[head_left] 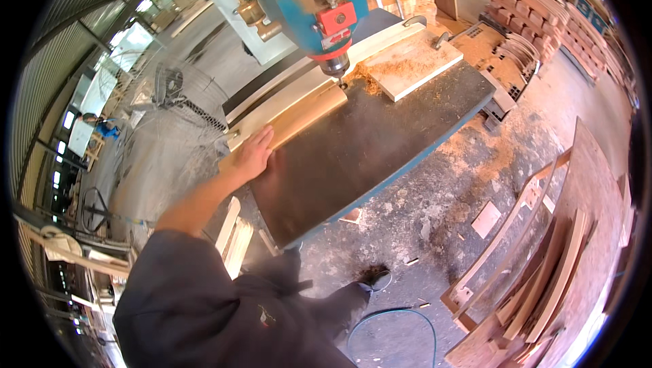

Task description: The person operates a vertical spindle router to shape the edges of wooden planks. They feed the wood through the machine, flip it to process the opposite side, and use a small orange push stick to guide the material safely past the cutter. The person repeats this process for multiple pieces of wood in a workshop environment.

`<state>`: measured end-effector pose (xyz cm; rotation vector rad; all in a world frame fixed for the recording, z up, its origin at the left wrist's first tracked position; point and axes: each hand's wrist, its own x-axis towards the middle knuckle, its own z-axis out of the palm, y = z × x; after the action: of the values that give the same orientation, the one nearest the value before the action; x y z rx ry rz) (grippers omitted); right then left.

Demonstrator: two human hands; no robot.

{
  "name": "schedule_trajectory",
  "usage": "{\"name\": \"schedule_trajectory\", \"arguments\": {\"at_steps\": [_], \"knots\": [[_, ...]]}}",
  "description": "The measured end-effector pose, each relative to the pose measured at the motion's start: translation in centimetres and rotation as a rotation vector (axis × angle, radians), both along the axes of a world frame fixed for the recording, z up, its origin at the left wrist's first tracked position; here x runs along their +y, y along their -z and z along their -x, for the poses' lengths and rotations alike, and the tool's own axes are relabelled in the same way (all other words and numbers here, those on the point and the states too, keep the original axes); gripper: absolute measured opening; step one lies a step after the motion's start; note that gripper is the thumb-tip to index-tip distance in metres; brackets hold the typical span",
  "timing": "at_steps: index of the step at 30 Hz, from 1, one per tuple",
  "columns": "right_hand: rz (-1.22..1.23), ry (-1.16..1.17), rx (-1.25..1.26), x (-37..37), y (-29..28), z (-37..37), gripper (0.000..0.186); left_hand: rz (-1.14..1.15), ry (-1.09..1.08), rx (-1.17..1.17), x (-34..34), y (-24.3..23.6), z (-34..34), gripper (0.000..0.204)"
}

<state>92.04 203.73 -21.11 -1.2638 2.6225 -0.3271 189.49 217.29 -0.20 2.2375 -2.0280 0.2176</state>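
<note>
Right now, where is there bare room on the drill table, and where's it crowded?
The dark tabletop looks mostly bare between the wooden strip, the sawdusty board and its blue near edge. It's crowded along the pale fence: the left hand rests on the strip, the drill chuck hangs by the strip's far end, and loose sawdust borders the board.

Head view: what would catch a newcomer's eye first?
The big teal drill head at top centre stands out first. Below and left of its chuck, the left hand rests on a wooden strip. Right of the chuck, orange sawdust covers part of a pale board.
</note>
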Motion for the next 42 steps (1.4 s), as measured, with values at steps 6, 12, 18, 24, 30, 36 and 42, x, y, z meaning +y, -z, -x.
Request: {"name": "schedule_trajectory", "arguments": {"at_steps": [6,12,18,24,30,36,42], "knots": [[0.022,-0.080,-0.016,-2.9,1.1,2.6,0.038,0.032,-0.022,-0.040,-1.1,2.1,1.4,0.055],[0.119,-0.146,-0.013,0.9,-2.5,1.1,0.047,0.037,-0.069,-0.041,-2.6,1.9,1.4,0.056],[0.236,-0.459,-0.040,11.4,-15.7,-12.4,0.056,0.087,-0.068,-0.093,-2.1,0.3,0.0,0.057],[0.177,-0.977,-0.101,20.2,-27.5,-35.7,0.065,0.181,0.081,0.072,-2.7,2.3,-2.4,0.061],[0.005,-1.163,-0.101,17.3,-29.7,-61.9,0.066,0.159,0.166,0.160,-2.8,2.9,-3.3,0.065],[-0.100,-1.011,0.009,11.4,-31.3,-75.5,0.039,0.163,0.147,0.225,-1.3,3.8,-3.9,0.069],[-0.038,-0.932,0.145,7.9,-33.4,-79.7,0.037,0.190,0.168,0.238,0.0,3.3,-3.5,0.067]]}}
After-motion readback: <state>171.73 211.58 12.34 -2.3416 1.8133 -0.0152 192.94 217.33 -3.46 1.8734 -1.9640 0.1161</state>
